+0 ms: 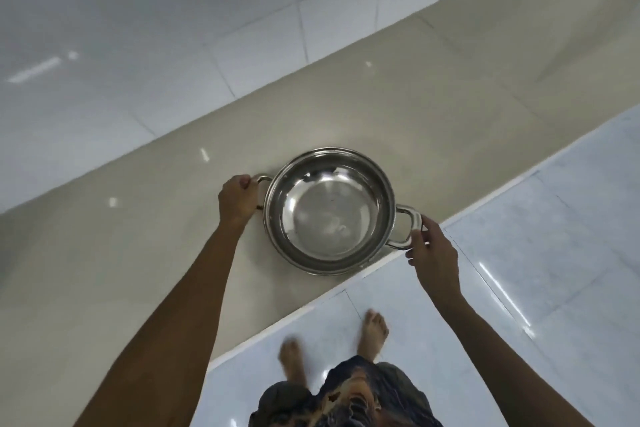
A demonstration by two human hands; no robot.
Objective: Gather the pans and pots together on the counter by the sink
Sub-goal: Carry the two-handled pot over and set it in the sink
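Note:
A shiny steel pot (329, 215) with two loop handles sits near the front edge of the beige counter (433, 87). It is empty inside. My left hand (239, 199) is closed around the pot's left handle. At the right handle, my right hand (431, 248) has its fingertips touching the loop, the fingers only loosely curled. No sink and no other pot or pan are in view.
White glossy wall tiles (156, 28) rise behind the counter. The counter runs diagonally from lower left to upper right. Below its front edge lies a white tiled floor (536, 270), where my bare feet (375, 331) stand.

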